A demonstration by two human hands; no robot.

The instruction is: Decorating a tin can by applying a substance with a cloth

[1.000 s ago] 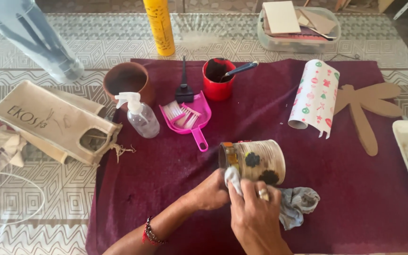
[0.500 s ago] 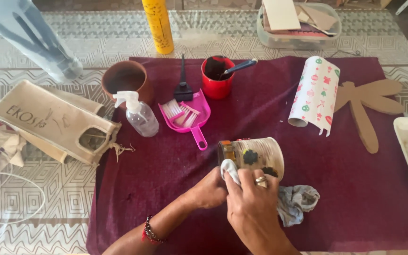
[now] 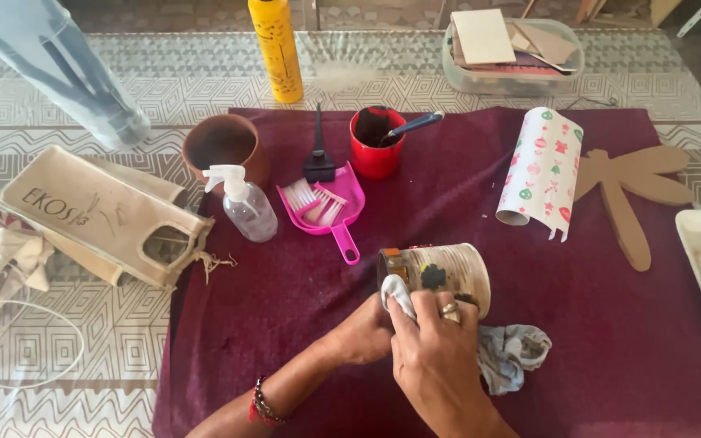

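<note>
A cream decorated pot (image 3: pixel 448 272) with dark flower shapes lies on its side on the dark red cloth (image 3: pixel 302 324). My left hand (image 3: pixel 363 332) holds it at its open left end. My right hand (image 3: pixel 436 349), with rings, presses a grey-white rag (image 3: pixel 513 353) against the pot's side; a fold of rag shows at the rim and the rest trails to the right.
Behind the pot lie a pink dustpan with brush (image 3: pixel 326 199), a spray bottle (image 3: pixel 245 207), a brown clay pot (image 3: pixel 222 144), a red cup with a brush (image 3: pixel 376 139), a patterned paper roll (image 3: pixel 541 170), a wooden dragonfly cutout (image 3: pixel 626 195), a yellow bottle (image 3: pixel 276 50) and a beige bag (image 3: pixel 99 215).
My right hand with the rag has slid a little along the pot's side near its rim. The pot stays in place in my left hand.
</note>
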